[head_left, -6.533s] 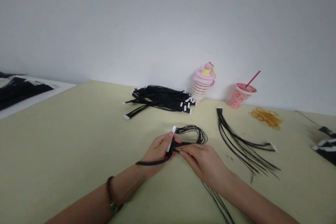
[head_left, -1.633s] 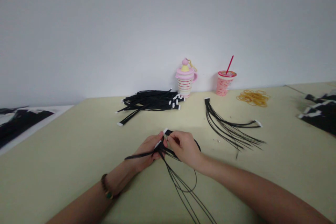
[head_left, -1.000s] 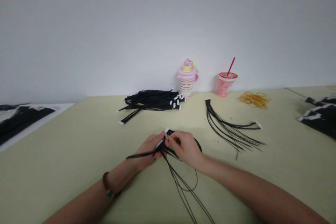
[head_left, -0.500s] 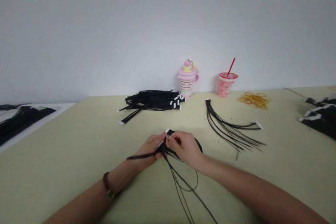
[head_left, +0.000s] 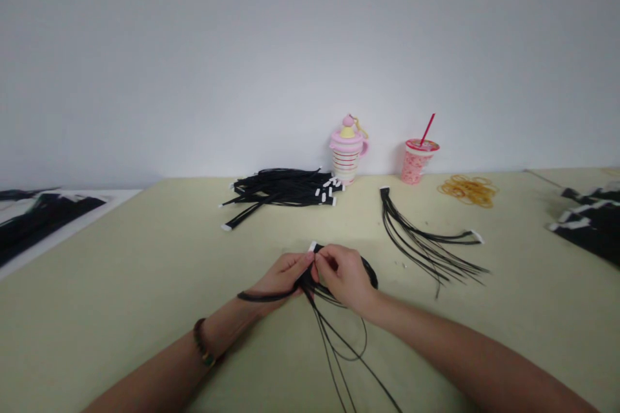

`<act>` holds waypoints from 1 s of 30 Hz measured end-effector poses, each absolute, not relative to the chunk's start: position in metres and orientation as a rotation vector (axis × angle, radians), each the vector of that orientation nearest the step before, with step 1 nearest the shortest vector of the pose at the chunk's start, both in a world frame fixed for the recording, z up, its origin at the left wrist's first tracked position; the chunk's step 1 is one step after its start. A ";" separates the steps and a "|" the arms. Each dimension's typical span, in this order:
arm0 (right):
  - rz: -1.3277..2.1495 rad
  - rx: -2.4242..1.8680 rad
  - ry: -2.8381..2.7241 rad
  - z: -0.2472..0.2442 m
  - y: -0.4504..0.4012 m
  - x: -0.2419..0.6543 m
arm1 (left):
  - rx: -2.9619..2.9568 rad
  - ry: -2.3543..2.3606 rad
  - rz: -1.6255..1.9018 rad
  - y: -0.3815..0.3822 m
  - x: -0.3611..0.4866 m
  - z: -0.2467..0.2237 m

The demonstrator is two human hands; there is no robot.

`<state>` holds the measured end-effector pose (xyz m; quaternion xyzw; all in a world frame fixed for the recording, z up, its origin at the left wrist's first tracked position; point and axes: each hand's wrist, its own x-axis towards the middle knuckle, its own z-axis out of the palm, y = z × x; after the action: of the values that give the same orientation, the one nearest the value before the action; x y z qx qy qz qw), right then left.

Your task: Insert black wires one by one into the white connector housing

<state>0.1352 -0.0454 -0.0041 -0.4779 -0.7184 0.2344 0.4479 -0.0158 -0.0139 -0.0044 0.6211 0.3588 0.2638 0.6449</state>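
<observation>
My left hand (head_left: 281, 277) and my right hand (head_left: 343, 274) meet at the middle of the table, both pinching a bundle of thin black wires (head_left: 310, 282). A white connector (head_left: 312, 246) sticks out above my fingertips, its lower part hidden by them. One thick black strand runs left under my left hand. Long thin strands (head_left: 341, 352) hang in loops toward me across the table, and another loop curves past my right hand's knuckles. A bead bracelet (head_left: 202, 343) circles my left wrist.
On the pale green table (head_left: 121, 271) lie a white-ended black wire pile (head_left: 281, 190) and a fanned wire bundle (head_left: 421, 239). Rubber bands (head_left: 469, 191), a pink cup with straw (head_left: 416, 162) and a pink-and-white container (head_left: 347, 156) stand beyond. Black bundles lie at both sides.
My fingers have closed in around the connector end, and the thick strand now lies lower and more level. The view has tilted slightly, so the background objects sit a little lower.
</observation>
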 end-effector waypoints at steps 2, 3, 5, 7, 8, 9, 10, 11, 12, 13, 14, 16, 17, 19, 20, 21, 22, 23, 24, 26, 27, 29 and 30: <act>0.600 -1.160 -1.752 -0.006 -0.043 0.135 | 1.395 0.813 0.633 -0.013 -0.015 -0.006; 0.610 -1.153 -1.750 -0.006 -0.041 0.135 | 1.376 0.803 0.652 -0.012 -0.015 -0.007; 0.624 -1.156 -1.762 -0.005 -0.036 0.136 | 1.319 0.774 0.693 -0.009 -0.016 -0.008; 0.615 -1.195 -1.766 -0.002 -0.031 0.139 | 1.245 0.737 0.721 -0.006 -0.018 -0.009; 0.602 -1.224 -1.769 -0.001 -0.029 0.142 | 1.205 0.723 0.726 -0.004 -0.019 -0.009; 0.576 -1.256 -1.774 0.001 -0.029 0.146 | 1.170 0.715 0.724 -0.003 -0.019 -0.008; 0.525 -1.289 -1.778 0.003 -0.030 0.151 | 1.141 0.715 0.719 -0.003 -0.020 -0.007; 0.459 -1.314 -1.784 0.005 -0.032 0.156 | 1.122 0.718 0.712 -0.004 -0.020 -0.006; 0.382 -1.330 -1.785 0.006 -0.036 0.162 | 1.112 0.724 0.706 -0.005 -0.019 -0.005; 0.304 -1.341 -1.770 0.006 -0.041 0.168 | 1.106 0.735 0.701 -0.007 -0.019 -0.003; 0.254 -1.350 -1.743 0.005 -0.048 0.173 | 1.098 0.749 0.695 -0.010 -0.018 -0.003; 0.308 -1.378 -1.663 0.001 -0.067 0.183 | 1.070 0.748 0.655 -0.016 -0.016 -0.003; 0.432 -1.388 -1.617 -0.002 -0.078 0.186 | 1.051 0.734 0.628 -0.019 -0.016 -0.003; 0.799 -1.346 -1.495 -0.009 -0.100 0.188 | 1.013 0.686 0.586 -0.025 -0.015 -0.005; 0.979 -1.278 -1.451 -0.012 -0.111 0.189 | 0.999 0.661 0.572 -0.027 -0.015 -0.006; 1.128 -1.222 -1.387 -0.015 -0.120 0.189 | 0.992 0.643 0.563 -0.030 -0.014 -0.007; 1.216 -1.178 -1.343 -0.017 -0.128 0.189 | 0.989 0.633 0.554 -0.033 -0.014 -0.007; 1.256 -1.156 -1.308 -0.018 -0.133 0.190 | 0.991 0.628 0.538 -0.036 -0.013 -0.007; 1.257 -1.157 -1.284 -0.019 -0.137 0.192 | 0.999 0.630 0.520 -0.039 -0.012 -0.006; 1.205 -1.177 -1.262 -0.019 -0.139 0.198 | 1.014 0.644 0.501 -0.045 -0.008 -0.003; 1.190 -1.181 -1.250 -0.019 -0.139 0.201 | 1.015 0.653 0.503 -0.048 -0.007 -0.001; 1.182 -1.175 -1.222 -0.018 -0.137 0.207 | 0.987 0.660 0.502 -0.052 -0.005 0.001; 1.167 -1.176 -1.211 -0.018 -0.135 0.209 | 0.976 0.651 0.493 -0.053 -0.004 0.001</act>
<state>0.2091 -0.1351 -0.0180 -0.4900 -0.5048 0.4864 0.5182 -0.0040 -0.0531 0.0014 0.4558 0.3041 0.2301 0.8042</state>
